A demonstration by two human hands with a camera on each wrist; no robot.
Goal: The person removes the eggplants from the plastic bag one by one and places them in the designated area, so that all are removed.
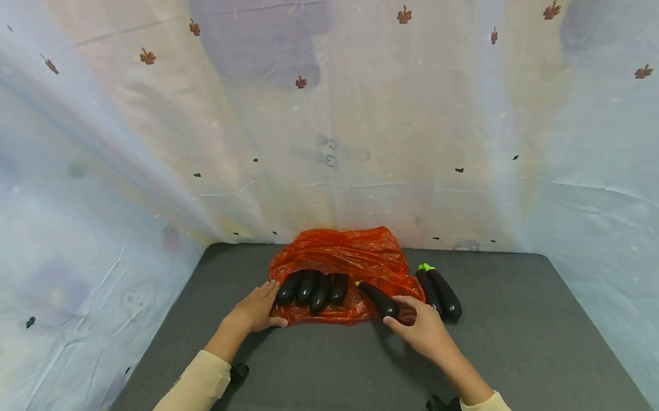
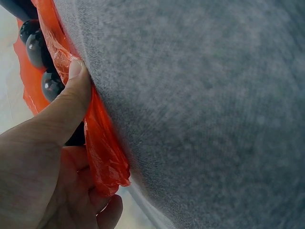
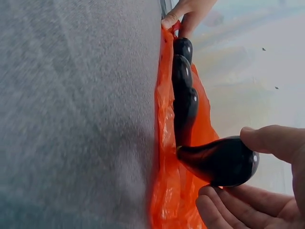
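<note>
Eggplant (image 1: 379,299), end pinched by right grip (image 1: 425,330), thumb (image 3: 271,140) opposing fingers (image 3: 238,206); red bag (image 1: 349,251), edge pinched by left grip (image 1: 255,307); sheet (image 1: 372,112) beyond, marks (image 1: 330,161) illegible.

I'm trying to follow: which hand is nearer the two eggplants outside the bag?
Right. The right hand is close beside the two eggplants; the left hand is at the left edge of the red bag.

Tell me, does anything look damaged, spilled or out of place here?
Nothing looks spilled or damaged. Two eggplants lie outside the red bag, though four others rest in its opening and the right hand holds another.
</note>
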